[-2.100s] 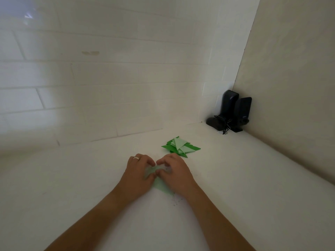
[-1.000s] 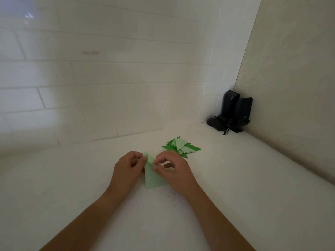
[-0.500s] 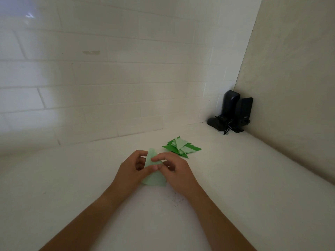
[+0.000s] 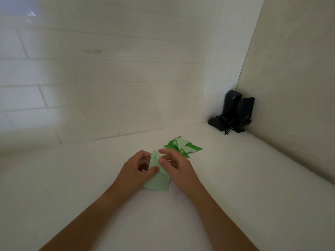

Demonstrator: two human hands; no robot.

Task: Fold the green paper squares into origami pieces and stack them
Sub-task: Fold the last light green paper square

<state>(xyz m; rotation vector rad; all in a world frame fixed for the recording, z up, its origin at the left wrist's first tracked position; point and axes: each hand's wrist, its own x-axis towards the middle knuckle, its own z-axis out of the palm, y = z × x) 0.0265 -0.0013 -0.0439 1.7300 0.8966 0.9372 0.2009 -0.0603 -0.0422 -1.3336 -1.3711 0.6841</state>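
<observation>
Pale green paper [image 4: 157, 182]: a partly folded piece held between both hands, its lower edge low over the white counter [image 4: 235, 187], its narrow top pointing up and away; I cannot tell whether it touches the surface.
Left hand [image 4: 135, 172]: fingers curled behind the paper, thumb pressed on its front face, so it pinches the left side of the piece.
Right hand [image 4: 178, 169]: thumb tip set against the paper's middle crease, index finger arched over the top, the other fingers loosely bent; it pinches the upper right part of the fold.
Hands together: close, thumbs nearly meeting on the front of the paper.
Stack of folded pieces [image 4: 182, 146]: light and dark green triangles heaped on the counter just beyond the right hand, apart from the held piece.
Counter: white, with a few dark specks near the right wrist.
Wall [image 4: 108, 78]: white tile behind the counter, meeting a plain beige wall on the right.
Corner: black speakers [image 4: 233, 110] with a bundled cord, well apart from the paper.
</observation>
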